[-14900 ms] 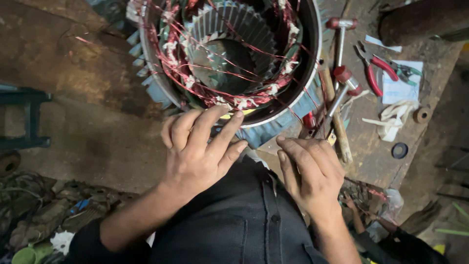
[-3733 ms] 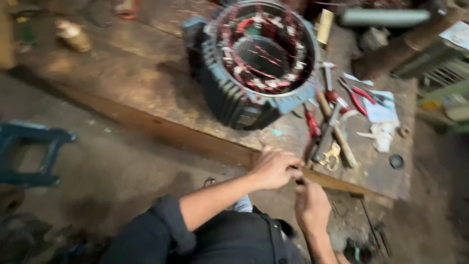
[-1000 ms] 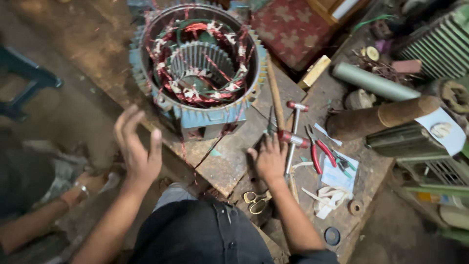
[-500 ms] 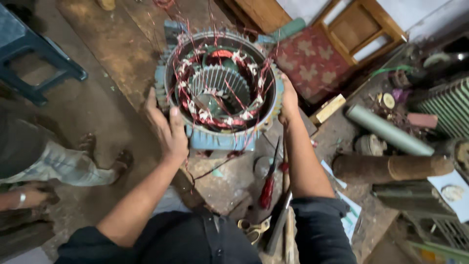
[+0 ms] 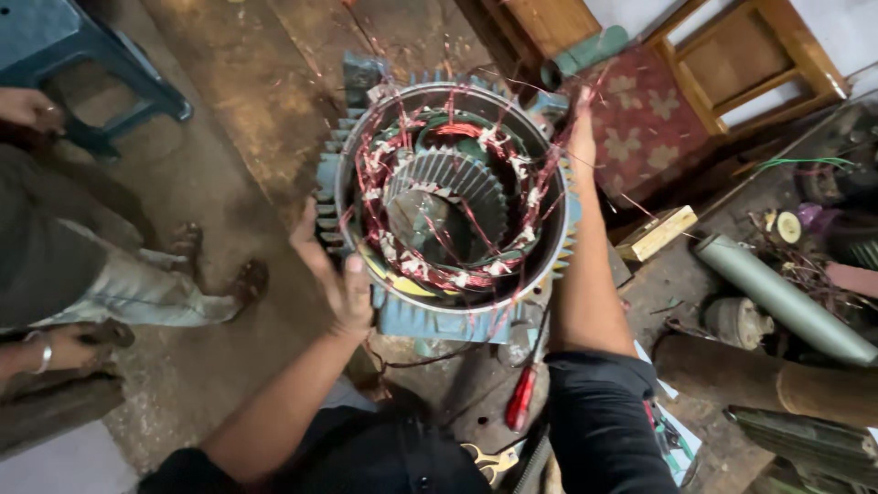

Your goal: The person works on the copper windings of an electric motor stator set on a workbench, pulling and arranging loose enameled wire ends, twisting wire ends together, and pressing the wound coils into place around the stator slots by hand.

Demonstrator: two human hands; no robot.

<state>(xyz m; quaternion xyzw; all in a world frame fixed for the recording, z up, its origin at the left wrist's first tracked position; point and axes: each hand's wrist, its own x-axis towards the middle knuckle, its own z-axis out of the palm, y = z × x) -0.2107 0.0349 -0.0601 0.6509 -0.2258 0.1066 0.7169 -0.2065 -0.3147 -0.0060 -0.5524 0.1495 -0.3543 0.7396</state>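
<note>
A large blue finned motor stator housing stands open end up, with red copper windings around its bore. My left hand grips its left rim and fins. My right hand presses against the right rim, the forearm running along the housing's side. Both hands hold the housing between them.
A red-handled screwdriver and scissors lie on the bench near my body. A grey pipe, a wood block and a wooden chair with a patterned cushion are to the right. Another person's feet and a blue stool are on the left.
My hands left the tools and bench and closed on both sides of the stator housing. The view has shifted closer over the housing.
</note>
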